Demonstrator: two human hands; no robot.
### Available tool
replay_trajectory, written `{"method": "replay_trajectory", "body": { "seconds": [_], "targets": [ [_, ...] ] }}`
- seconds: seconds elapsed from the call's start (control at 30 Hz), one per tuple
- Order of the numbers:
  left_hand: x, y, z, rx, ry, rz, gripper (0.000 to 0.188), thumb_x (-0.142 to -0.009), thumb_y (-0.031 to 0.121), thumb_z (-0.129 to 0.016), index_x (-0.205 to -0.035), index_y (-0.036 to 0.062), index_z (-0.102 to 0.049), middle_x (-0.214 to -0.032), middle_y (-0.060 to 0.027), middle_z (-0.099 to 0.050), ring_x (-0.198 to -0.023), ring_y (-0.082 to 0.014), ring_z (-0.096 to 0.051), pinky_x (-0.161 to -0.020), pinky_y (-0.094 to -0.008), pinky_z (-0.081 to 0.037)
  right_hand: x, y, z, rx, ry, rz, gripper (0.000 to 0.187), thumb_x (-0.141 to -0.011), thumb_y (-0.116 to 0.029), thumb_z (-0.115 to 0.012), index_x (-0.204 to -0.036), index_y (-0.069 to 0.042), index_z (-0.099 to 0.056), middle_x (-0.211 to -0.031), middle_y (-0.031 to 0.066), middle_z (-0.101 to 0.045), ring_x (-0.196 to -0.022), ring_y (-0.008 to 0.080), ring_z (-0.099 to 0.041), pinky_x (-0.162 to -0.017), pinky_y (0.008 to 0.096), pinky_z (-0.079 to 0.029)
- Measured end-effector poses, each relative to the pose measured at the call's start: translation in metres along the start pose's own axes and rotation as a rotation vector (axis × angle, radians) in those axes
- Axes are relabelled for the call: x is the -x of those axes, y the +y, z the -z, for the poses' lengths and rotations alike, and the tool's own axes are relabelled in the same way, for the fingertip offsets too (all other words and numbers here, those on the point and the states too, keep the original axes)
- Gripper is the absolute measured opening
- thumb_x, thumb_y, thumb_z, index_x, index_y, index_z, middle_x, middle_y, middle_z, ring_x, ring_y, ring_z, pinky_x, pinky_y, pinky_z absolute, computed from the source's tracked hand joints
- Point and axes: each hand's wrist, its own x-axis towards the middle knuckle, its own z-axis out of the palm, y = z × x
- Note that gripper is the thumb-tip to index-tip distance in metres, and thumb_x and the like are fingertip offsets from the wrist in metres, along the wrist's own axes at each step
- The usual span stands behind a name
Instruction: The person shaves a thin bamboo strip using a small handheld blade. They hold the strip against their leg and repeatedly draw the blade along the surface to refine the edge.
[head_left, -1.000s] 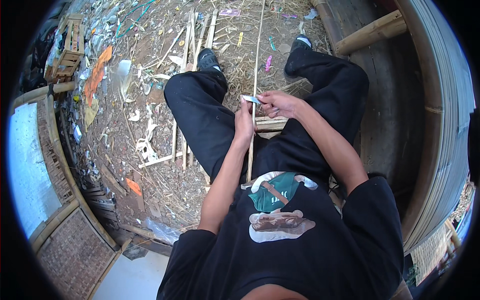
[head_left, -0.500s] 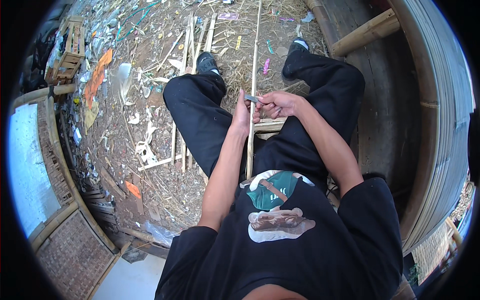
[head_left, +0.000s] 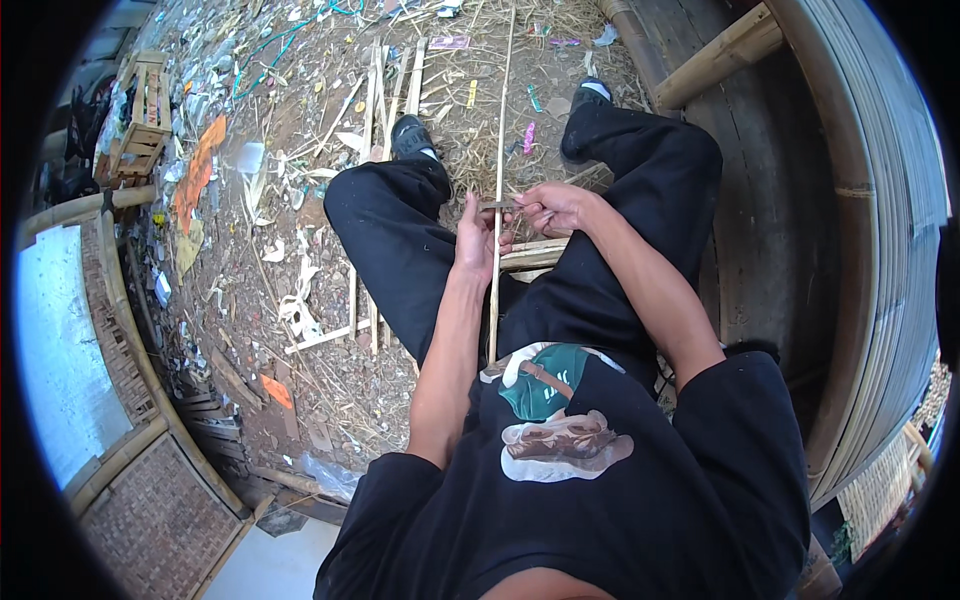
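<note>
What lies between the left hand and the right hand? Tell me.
In the head view, a long thin stick passes between the left hand and the right hand, with a small flat blade set across it.

The brown earth ground [head_left: 330, 235] carries a wide scatter of litter and dry straw [head_left: 550, 72], with a long orange sheet [head_left: 200, 175] lying crumpled among it. Just below that sheet, on the wearer's side, lies a yellowish scrap [head_left: 189, 247]; near its right edge sits a whitish, translucent plastic piece [head_left: 250, 157]. Beyond the sheet and to its right, a thin green cord [head_left: 291, 42] trails over the dirt. Farther right of it several pale strips [head_left: 395, 82] lie roughly side by side, and well to its right is a pink wrapper [head_left: 529, 138]. Closer to the wearer than the sheet lie a white tangle [head_left: 300, 318], a smaller orange scrap [head_left: 277, 391] and clear film [head_left: 335, 479].
</note>
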Motion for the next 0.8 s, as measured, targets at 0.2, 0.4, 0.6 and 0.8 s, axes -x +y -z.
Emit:
{"method": "replay_trajectory", "body": {
  "seconds": [0.2, 0.4, 0.6, 0.8],
  "targets": [
    [-0.001, -0.008, 0.003, -0.082, -0.028, -0.114, 0.057, -0.096, 0.056, -0.036, -0.097, 0.0011, -0.052, -0.079, -0.003, -0.05, -0.053, -0.0098, -0.041, -0.044, -0.0235, -0.033, -0.004, 0.0, 0.002, -0.083, 0.071, 0.019, 0.014, -0.099, -0.014, -0.044, -0.091, -0.003, -0.049, -0.06, -0.0063, -0.034, -0.05, 0.0044, -0.024, -0.046, 0.0196, -0.023],
    [-0.001, -0.008, -0.001, -0.176, 0.062, -0.152, 0.054, -0.093, 0.056, -0.044, -0.081, 0.0028, -0.05, -0.066, -0.0013, -0.045, -0.046, -0.0084, -0.04, -0.038, -0.0231, -0.033, -0.007, 0.0, 0.003, -0.094, 0.065, -0.023, 0.016, -0.098, -0.014, -0.047, -0.09, -0.001, -0.05, -0.057, -0.0072, -0.031, -0.047, 0.0048, -0.024, -0.043, 0.0195, -0.023],
    [-0.007, -0.009, 0.0, -0.252, 0.13, -0.155, 0.055, -0.093, 0.056, -0.045, -0.073, 0.0051, -0.047, -0.06, -0.0007, -0.045, -0.042, -0.0082, -0.04, -0.036, -0.0241, -0.033, -0.017, 0.005, 0.01, -0.057, 0.053, -0.072, 0.018, -0.099, -0.018, -0.046, -0.095, -0.001, -0.05, -0.057, -0.0081, -0.031, -0.048, 0.0047, -0.023, -0.046, 0.0206, -0.022],
    [-0.011, -0.008, 0.001, -0.335, 0.236, -0.123, 0.056, -0.091, 0.057, -0.048, -0.066, 0.0071, -0.045, -0.054, -0.0006, -0.043, -0.037, -0.0082, -0.037, -0.033, -0.0247, -0.03, -0.024, 0.008, 0.011, -0.071, 0.107, -0.055, 0.017, -0.099, -0.018, -0.047, -0.093, -0.003, -0.05, -0.056, -0.0082, -0.03, -0.047, 0.0045, -0.024, -0.045, 0.0206, -0.023]
  ]
}}
